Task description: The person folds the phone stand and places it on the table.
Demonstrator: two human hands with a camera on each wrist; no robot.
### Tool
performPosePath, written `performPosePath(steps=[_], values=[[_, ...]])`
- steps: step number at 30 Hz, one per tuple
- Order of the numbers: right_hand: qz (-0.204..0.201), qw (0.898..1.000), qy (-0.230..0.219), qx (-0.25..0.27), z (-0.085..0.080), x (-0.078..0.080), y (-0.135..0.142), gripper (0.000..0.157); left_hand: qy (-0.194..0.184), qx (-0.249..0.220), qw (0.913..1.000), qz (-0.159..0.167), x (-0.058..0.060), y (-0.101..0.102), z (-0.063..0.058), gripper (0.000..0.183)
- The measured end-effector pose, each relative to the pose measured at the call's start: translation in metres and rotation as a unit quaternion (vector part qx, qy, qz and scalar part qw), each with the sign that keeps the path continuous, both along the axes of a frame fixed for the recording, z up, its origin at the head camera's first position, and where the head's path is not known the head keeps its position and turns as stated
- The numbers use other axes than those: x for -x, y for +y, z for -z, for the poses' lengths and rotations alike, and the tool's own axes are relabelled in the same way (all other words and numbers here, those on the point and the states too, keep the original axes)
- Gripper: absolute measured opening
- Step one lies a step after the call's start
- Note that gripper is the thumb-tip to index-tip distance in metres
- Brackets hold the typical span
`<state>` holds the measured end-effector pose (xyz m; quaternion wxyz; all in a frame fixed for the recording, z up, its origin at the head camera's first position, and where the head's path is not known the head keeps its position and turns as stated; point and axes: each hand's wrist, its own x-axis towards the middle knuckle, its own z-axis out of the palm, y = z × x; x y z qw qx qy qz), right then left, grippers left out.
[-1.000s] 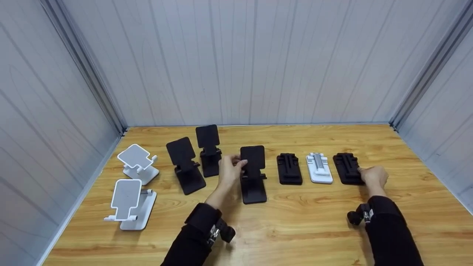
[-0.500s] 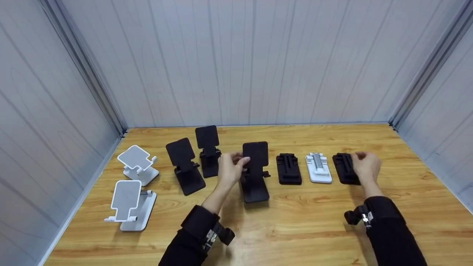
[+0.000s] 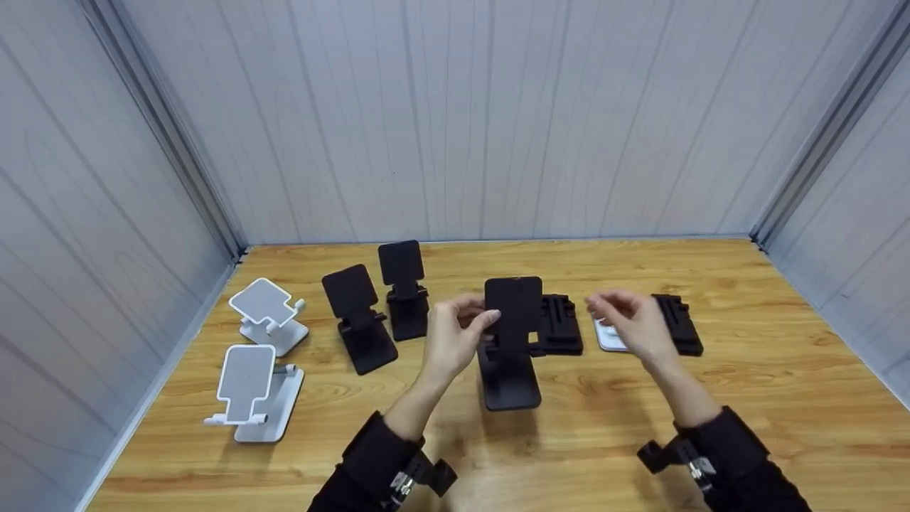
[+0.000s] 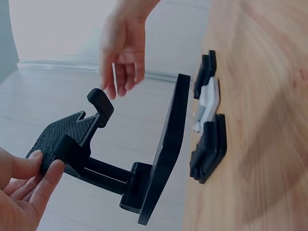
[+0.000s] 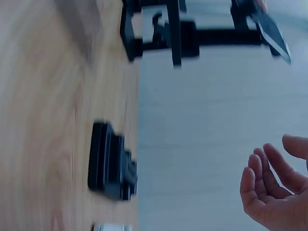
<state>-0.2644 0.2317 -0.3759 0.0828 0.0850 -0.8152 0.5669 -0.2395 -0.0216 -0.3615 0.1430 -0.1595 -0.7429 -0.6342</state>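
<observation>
Wood-grain bench [image 3: 583,434], pale panel wall [image 3: 455,121] behind. Left fingers [image 3: 485,321] pinch the unfolded black stand [image 3: 513,313] by its upper plate; now off the bench, it sits further right than 1 s ago. Right fingers [image 3: 606,307], loosely bent, holding nothing, have left the folded black stand [image 3: 684,331] to their right. They mostly hide the white stand [image 3: 610,340]. 2nd folded black stand [image 3: 566,331], left of them, partly covered. Right wrist view blurred.

The right hand [image 3: 635,326] partly hides the folded white stand [image 3: 610,342].
</observation>
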Motion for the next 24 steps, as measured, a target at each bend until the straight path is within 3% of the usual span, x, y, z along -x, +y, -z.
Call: performPosePath(steps=[6, 12, 16, 21, 24], values=[[-0.11, 0.991, -0.056, 0.05, 0.017, -0.025, -0.022, 0.029, 0.011, -0.017, 0.9998, 0.003, -0.009, 0.0, -0.004, 0.015], [-0.217, 0.958, -0.162, 0.1, 0.038, -0.043, -0.031, 0.036, 0.029, -0.013, 0.9995, -0.009, -0.012, 0.0, -0.003, 0.014], [-0.233, 0.942, -0.205, 0.129, 0.045, -0.049, -0.035, 0.038, 0.025, -0.027, 0.9993, -0.01, -0.013, 0.0, -0.001, 0.014], [-0.246, 0.93, -0.223, 0.157, 0.05, -0.053, -0.04, 0.038, 0.023, -0.029, 0.9992, -0.017, -0.015, 0.001, 0.001, 0.015], [-0.259, 0.923, -0.227, 0.173, 0.052, -0.054, -0.043, 0.035, 0.017, -0.042, 0.999, -0.005, -0.016, 0.003, 0.002, 0.016]])
